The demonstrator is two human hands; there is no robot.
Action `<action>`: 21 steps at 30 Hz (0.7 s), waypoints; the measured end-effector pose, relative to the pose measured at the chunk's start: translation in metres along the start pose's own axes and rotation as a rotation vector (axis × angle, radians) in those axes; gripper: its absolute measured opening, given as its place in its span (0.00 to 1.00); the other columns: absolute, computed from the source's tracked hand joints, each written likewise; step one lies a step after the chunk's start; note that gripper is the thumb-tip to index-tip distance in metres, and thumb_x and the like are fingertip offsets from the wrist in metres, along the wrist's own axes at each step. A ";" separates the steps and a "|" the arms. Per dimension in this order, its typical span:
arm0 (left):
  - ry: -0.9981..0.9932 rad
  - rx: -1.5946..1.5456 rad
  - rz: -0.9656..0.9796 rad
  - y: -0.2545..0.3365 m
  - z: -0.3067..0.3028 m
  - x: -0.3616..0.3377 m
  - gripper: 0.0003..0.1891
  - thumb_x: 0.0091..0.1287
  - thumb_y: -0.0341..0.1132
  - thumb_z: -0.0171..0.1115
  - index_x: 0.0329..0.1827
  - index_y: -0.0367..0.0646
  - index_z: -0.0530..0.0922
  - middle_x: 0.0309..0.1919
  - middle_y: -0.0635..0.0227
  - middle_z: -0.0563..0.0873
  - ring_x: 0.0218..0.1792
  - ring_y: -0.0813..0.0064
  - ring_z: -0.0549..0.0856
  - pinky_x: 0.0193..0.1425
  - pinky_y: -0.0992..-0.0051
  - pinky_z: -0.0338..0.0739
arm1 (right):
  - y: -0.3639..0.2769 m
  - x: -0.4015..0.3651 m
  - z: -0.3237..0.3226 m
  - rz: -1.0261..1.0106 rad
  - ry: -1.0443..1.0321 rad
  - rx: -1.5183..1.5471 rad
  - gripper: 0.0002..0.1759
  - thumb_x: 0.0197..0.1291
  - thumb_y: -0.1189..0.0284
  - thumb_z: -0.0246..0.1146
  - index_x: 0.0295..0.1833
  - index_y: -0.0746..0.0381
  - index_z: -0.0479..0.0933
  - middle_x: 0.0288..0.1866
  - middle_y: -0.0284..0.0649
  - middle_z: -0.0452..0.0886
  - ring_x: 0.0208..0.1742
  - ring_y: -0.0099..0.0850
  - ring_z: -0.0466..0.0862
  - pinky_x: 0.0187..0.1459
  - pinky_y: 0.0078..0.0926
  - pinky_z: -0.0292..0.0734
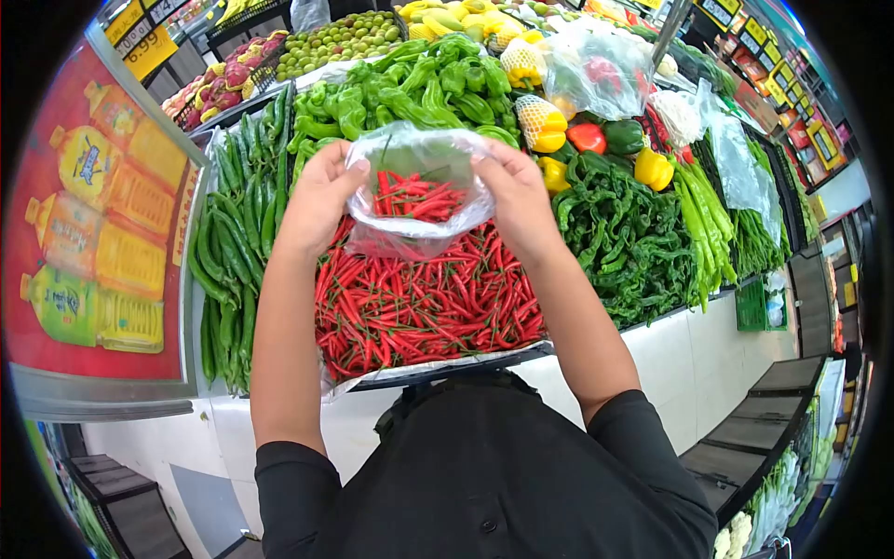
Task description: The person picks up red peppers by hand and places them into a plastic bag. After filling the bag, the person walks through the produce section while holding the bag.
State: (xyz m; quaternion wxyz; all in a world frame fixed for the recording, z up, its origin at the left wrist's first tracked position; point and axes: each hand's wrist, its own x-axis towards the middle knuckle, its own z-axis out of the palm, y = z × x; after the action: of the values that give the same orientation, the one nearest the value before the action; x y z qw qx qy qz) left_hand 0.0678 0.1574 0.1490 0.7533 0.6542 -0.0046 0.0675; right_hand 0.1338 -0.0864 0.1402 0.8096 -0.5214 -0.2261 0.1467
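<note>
A clear plastic bag (410,244) hangs between my two hands, its mouth spread wide toward me. My left hand (323,196) pinches the rim on the left side, thumb on top. On the opposite side my right hand (515,193) grips the rim between thumb and fingers. Through the opening, small red chilies (416,197) with green stems show inside the bag. Just below it lies a broad heap of loose red chilies (424,312) in a tray lined with white, and the bag's lower part overlaps the heap in this view.
Long green chilies (237,233) lie left of the heap, light green peppers (410,88) behind it. To the right are dark wrinkled green peppers (619,233) and yellow bell peppers (654,170). A red drink poster panel (102,214) stands at the left edge.
</note>
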 end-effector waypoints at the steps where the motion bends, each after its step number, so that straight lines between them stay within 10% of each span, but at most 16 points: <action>1: -0.028 -0.062 0.017 0.012 0.006 -0.004 0.05 0.77 0.30 0.60 0.48 0.41 0.74 0.26 0.73 0.82 0.24 0.82 0.81 0.31 0.78 0.75 | -0.009 -0.001 0.001 -0.026 0.019 0.023 0.17 0.75 0.73 0.57 0.63 0.68 0.79 0.51 0.36 0.88 0.47 0.20 0.85 0.51 0.21 0.79; 9: 0.058 0.084 -0.039 0.008 0.032 -0.016 0.07 0.72 0.27 0.64 0.44 0.43 0.72 0.23 0.77 0.79 0.14 0.88 0.72 0.14 0.85 0.60 | -0.019 -0.031 -0.029 0.050 0.039 0.118 0.15 0.75 0.73 0.57 0.60 0.68 0.81 0.39 0.29 0.85 0.33 0.13 0.78 0.40 0.13 0.74; 13: 0.179 0.139 0.029 0.009 0.057 -0.028 0.10 0.70 0.23 0.64 0.43 0.45 0.70 0.21 0.79 0.77 0.13 0.91 0.72 0.12 0.87 0.57 | -0.042 -0.050 -0.044 0.041 0.080 0.122 0.15 0.73 0.75 0.58 0.60 0.70 0.80 0.25 0.21 0.71 0.23 0.11 0.65 0.27 0.14 0.57; 21: 0.382 0.468 0.129 0.045 0.124 -0.084 0.11 0.63 0.17 0.57 0.44 0.42 0.73 0.20 0.80 0.73 0.18 0.90 0.72 0.20 0.85 0.62 | -0.080 -0.102 -0.082 0.054 -0.057 0.155 0.16 0.73 0.76 0.55 0.59 0.72 0.79 0.25 0.27 0.75 0.23 0.14 0.67 0.26 0.15 0.60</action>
State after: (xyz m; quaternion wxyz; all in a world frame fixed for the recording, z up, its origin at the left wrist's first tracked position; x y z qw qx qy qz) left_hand -0.0104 0.0328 0.2031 0.5635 0.7838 0.1113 0.2361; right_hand 0.0896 -0.2313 0.1620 0.8365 -0.4588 -0.2229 0.2004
